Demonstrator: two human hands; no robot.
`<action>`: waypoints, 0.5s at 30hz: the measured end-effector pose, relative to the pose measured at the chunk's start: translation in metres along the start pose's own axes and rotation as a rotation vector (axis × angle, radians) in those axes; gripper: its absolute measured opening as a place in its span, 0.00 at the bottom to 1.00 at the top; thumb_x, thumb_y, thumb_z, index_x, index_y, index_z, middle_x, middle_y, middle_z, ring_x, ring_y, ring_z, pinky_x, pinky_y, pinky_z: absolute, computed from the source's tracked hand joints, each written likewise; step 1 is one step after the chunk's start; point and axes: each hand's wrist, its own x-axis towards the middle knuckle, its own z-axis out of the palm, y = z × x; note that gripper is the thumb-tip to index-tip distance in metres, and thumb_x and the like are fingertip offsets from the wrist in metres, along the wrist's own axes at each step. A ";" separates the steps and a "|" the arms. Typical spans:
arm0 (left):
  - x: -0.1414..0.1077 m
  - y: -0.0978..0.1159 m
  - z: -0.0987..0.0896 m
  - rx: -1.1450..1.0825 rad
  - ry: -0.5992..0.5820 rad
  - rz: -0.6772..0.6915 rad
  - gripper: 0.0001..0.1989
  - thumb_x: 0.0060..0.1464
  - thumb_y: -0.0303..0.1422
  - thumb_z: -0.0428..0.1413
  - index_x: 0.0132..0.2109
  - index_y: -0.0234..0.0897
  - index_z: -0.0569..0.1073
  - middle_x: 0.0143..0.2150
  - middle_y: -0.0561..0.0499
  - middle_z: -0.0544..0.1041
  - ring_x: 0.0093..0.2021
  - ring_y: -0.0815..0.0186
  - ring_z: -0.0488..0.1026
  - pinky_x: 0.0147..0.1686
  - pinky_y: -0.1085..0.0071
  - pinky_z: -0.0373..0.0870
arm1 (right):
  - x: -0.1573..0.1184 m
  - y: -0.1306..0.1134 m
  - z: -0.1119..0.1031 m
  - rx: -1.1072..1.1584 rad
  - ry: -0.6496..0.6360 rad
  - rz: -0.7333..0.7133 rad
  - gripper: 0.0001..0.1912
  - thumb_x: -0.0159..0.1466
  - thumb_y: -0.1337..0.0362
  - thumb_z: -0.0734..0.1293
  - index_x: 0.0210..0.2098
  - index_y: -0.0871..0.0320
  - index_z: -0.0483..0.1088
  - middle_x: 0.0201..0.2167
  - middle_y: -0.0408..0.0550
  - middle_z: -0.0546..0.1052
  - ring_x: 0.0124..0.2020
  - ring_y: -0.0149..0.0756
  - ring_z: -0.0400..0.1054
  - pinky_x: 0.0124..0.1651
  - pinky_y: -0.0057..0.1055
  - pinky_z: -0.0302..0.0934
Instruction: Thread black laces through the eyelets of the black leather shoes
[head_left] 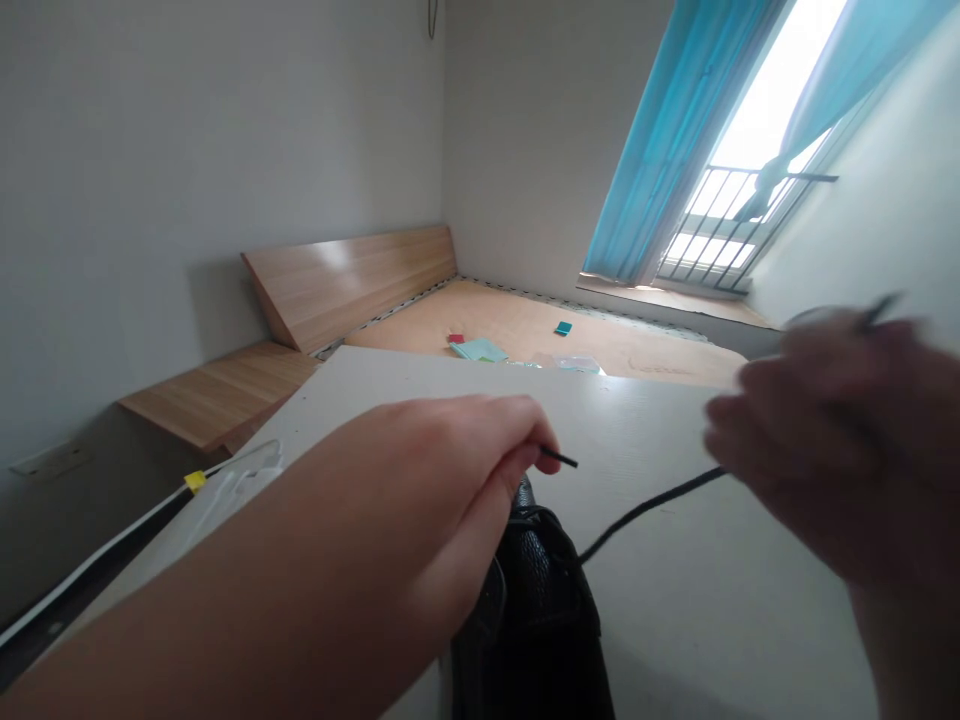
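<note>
A black leather shoe (536, 570) with dark laces stands on the white table, partly hidden by my left forearm. Just above its tongue, my left hand (457, 490) pinches one black lace (561, 458), whose tip sticks out past the fingers. From the shoe's right side another lace (652, 505) runs up to my right hand (832, 430), which is closed around it at the right and blurred by motion. A dark end shows above the right fingers.
The white table (645, 420) has a clear plastic bag (232, 500) at its left edge. Beyond lies a bed board (517, 310) with a light green packet (480, 349) and a teal item (563, 328). A wooden headboard (352, 280) stands behind left.
</note>
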 end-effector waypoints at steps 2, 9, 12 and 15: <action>-0.003 -0.010 0.009 -0.006 -0.066 -0.042 0.12 0.62 0.34 0.46 0.38 0.49 0.74 0.31 0.60 0.77 0.30 0.67 0.72 0.26 0.73 0.60 | 0.006 0.008 0.019 -0.002 -0.101 -0.074 0.20 0.68 0.45 0.58 0.34 0.52 0.72 0.20 0.40 0.62 0.22 0.29 0.55 0.26 0.31 0.51; -0.030 -0.041 0.031 0.034 -0.284 -0.229 0.15 0.64 0.36 0.44 0.33 0.42 0.72 0.28 0.56 0.76 0.29 0.66 0.71 0.29 0.70 0.57 | 0.015 0.027 0.070 -0.440 -0.468 -0.100 0.11 0.65 0.67 0.61 0.40 0.52 0.76 0.34 0.43 0.78 0.34 0.33 0.69 0.37 0.30 0.59; -0.035 -0.046 0.038 0.100 -0.360 -0.124 0.16 0.65 0.35 0.42 0.32 0.40 0.70 0.30 0.53 0.74 0.31 0.64 0.70 0.31 0.69 0.58 | 0.016 0.030 0.076 -0.510 -0.457 -0.152 0.10 0.63 0.68 0.63 0.36 0.54 0.77 0.33 0.45 0.78 0.35 0.35 0.69 0.38 0.31 0.58; -0.036 -0.048 0.045 0.129 -0.378 -0.077 0.15 0.64 0.32 0.40 0.34 0.40 0.70 0.32 0.50 0.73 0.33 0.61 0.70 0.32 0.67 0.60 | 0.016 0.032 0.080 -0.491 -0.423 -0.142 0.10 0.62 0.68 0.64 0.36 0.54 0.78 0.33 0.44 0.78 0.35 0.34 0.69 0.39 0.31 0.59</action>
